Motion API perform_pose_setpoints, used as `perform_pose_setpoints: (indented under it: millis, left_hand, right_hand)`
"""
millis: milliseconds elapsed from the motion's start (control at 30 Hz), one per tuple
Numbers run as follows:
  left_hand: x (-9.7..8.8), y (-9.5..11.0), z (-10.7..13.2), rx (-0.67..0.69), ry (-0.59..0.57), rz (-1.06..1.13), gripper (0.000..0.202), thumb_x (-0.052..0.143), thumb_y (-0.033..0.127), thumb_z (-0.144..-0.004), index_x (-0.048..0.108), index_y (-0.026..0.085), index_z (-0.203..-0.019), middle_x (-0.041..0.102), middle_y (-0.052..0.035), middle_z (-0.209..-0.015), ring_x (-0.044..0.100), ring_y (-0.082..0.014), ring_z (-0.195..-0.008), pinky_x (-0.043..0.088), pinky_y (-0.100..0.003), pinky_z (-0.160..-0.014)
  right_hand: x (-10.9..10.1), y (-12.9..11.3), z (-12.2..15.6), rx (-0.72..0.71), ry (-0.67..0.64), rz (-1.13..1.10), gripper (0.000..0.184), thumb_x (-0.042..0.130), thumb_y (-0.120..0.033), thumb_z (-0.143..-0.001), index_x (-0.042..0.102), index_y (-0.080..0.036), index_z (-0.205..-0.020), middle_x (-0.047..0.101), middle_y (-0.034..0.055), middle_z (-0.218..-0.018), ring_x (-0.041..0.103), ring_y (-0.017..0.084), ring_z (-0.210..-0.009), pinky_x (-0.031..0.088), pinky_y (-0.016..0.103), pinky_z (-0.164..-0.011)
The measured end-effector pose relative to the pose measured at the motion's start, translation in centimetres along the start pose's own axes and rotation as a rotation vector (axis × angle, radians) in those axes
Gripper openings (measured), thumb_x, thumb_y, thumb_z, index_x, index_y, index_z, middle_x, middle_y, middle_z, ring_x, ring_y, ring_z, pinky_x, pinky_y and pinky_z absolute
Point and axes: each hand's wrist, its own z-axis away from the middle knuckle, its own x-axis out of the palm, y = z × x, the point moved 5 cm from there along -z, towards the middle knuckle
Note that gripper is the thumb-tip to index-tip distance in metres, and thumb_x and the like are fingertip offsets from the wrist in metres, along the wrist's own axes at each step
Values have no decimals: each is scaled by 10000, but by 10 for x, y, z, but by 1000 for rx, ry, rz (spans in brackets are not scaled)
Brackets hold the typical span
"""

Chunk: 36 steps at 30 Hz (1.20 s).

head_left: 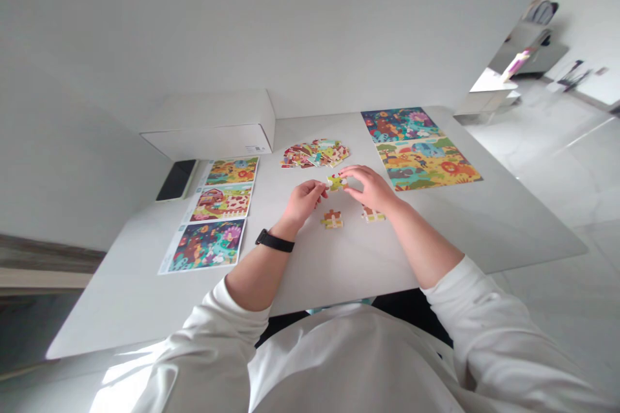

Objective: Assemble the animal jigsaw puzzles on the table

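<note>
A small green and yellow jigsaw piece (335, 182) is between my two hands, over the middle of the table. My left hand (304, 201), with a black band on its wrist, pinches at the piece's left edge. The fingers and thumb of my right hand (372, 188) curve around its right side and touch it. Closer to me lie joined brown and green puzzle pieces (332, 219). More puzzle pieces (372, 214) lie partly hidden under my right hand and wrist.
A heap of puzzle pieces (314, 153) lies behind my hands. Three picture sheets (208, 244) form a column at left, beside a dark phone (177, 179) and a white box (208, 135). Two completed-looking pictures (429, 161) lie at right. A wall borders the table's back.
</note>
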Motion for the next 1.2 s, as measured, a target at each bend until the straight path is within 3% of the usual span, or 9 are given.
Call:
perform_pose_setpoints:
  millis: [133,233,333,467,633,800,1200]
  left_hand:
    - [8,18,13,301,-34,-352,285,606,441,-991,739,198,-1057,774,-65,-960,689,-191,-874,560,-335,-839]
    - [26,30,30,543,-182,-580,263,619,360,-1010,755,212,-1180,772,-104,-1170,703,-245,-1110,540,-434,-1065]
    - [45,30,44,647,-358,-724,341,641,382,-1026,745,258,-1326,700,-120,-1421,650,-286,-1308,475,-507,-1202]
    - [61,22,55,680,-506,-907,519,655,468,-1033,650,307,-1526,542,-108,-1660,487,-350,-1536,304,-608,-1337]
    - [74,19,62,680,-577,-1055,636,582,565,-1058,547,295,-1633,416,-99,-1767,366,-379,-1631,207,-630,-1371]
    - [81,19,64,664,-598,-1108,719,523,633,-1065,457,289,-1693,354,-109,-1799,320,-389,-1657,187,-649,-1365]
    - [80,14,62,634,-611,-1111,687,518,663,-1061,537,297,-1642,366,-94,-1796,333,-380,-1651,210,-640,-1362]
  right_hand:
    - [-33,27,3,92,118,25,250,714,-161,-924,756,-280,-1139,760,79,-1363,690,288,-1316,521,510,-1178]
    - [-51,54,10,223,174,41,231,728,-176,-897,767,-263,-1107,762,94,-1368,696,302,-1309,573,497,-1092]
    - [-49,72,17,308,112,49,234,733,-172,-881,777,-259,-1094,768,86,-1371,710,294,-1286,572,492,-1093]
    - [-33,78,20,331,15,38,267,726,-144,-872,785,-262,-1104,786,66,-1336,721,276,-1272,531,498,-1164]
    - [-26,82,19,307,1,60,290,720,-118,-871,795,-253,-1117,793,77,-1320,724,272,-1278,523,477,-1179]
    - [-21,91,20,330,-30,74,287,733,-100,-850,816,-254,-1076,802,79,-1306,727,284,-1280,515,495,-1192]
    - [-27,83,24,318,-219,105,258,781,-112,-811,854,-249,-1018,840,63,-1215,778,270,-1158,569,401,-1088]
